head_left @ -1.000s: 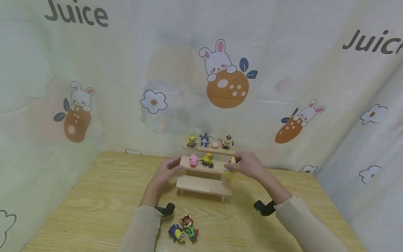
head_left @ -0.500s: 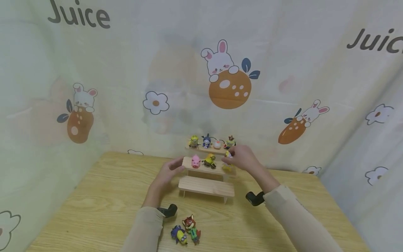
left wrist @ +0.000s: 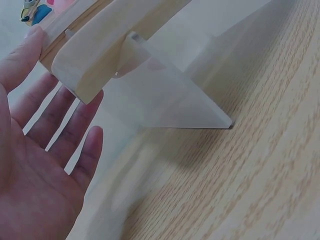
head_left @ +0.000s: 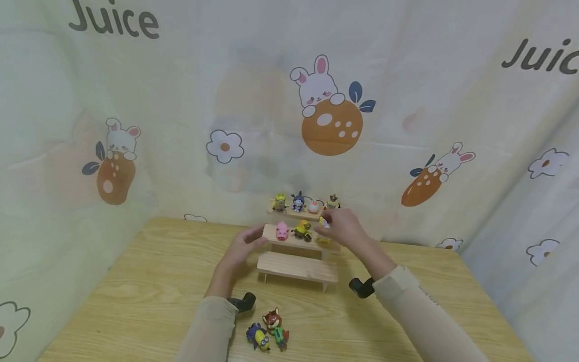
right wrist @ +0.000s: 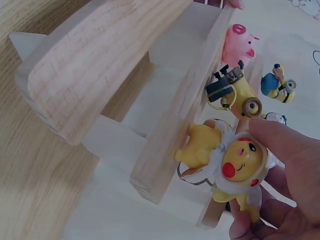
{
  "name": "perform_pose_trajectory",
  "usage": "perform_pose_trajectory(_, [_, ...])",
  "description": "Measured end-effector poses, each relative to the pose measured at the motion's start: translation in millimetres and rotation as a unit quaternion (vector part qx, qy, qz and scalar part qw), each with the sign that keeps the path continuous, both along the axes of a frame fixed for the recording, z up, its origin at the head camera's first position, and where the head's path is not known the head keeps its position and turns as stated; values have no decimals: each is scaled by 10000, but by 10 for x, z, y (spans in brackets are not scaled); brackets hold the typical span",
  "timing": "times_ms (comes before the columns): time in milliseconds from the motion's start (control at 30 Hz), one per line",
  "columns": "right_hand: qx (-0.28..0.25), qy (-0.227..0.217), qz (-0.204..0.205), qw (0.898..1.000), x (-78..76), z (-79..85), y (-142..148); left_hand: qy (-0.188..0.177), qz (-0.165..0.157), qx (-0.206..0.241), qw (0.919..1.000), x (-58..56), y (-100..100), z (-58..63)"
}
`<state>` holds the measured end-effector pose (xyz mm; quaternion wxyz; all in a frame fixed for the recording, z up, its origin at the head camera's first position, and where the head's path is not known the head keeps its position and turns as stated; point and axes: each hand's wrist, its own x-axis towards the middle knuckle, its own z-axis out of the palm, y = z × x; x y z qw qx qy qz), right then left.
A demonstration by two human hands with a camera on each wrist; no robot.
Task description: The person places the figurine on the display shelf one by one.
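Observation:
My right hand (head_left: 347, 229) pinches a yellow Pikachu figurine (right wrist: 241, 162) in a white hood, upright at the right end of the middle tier of a wooden display shelf (head_left: 296, 266). Its feet appear to touch that tier. My left hand (head_left: 238, 251) is at the tier's left end, thumb (left wrist: 22, 60) in front and fingers behind, partly hidden. On the same tier stand a pink pig figurine (head_left: 282, 231) and a yellow minion figurine (head_left: 302, 230) with dark gear.
Several figurines stand on the top tier, including a blue-hooded one (head_left: 297, 202) and a white one (head_left: 313, 206). A fox figurine (head_left: 277, 328) and a minion figurine (head_left: 258, 337) lie on the wooden table (head_left: 135, 296) in front. A printed curtain (head_left: 253, 100) hangs behind.
My right hand has shifted left and slightly up, bringing the Pikachu figurine from the tier's front right corner onto its right end. My left hand stays at the shelf.

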<state>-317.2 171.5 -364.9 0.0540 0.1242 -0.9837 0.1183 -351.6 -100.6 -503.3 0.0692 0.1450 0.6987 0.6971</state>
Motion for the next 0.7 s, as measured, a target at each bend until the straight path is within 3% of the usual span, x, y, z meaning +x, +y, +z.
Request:
perform_pose_trajectory(500, [-571, 70, -104, 9983, 57, 8, 28, 202, 52, -255, 9995, -1, 9, 11])
perform_pose_trajectory(700, [-813, 432, 14, 9958, 206, 44, 65, 168, -85, -195, 9996, 5, -4, 25])
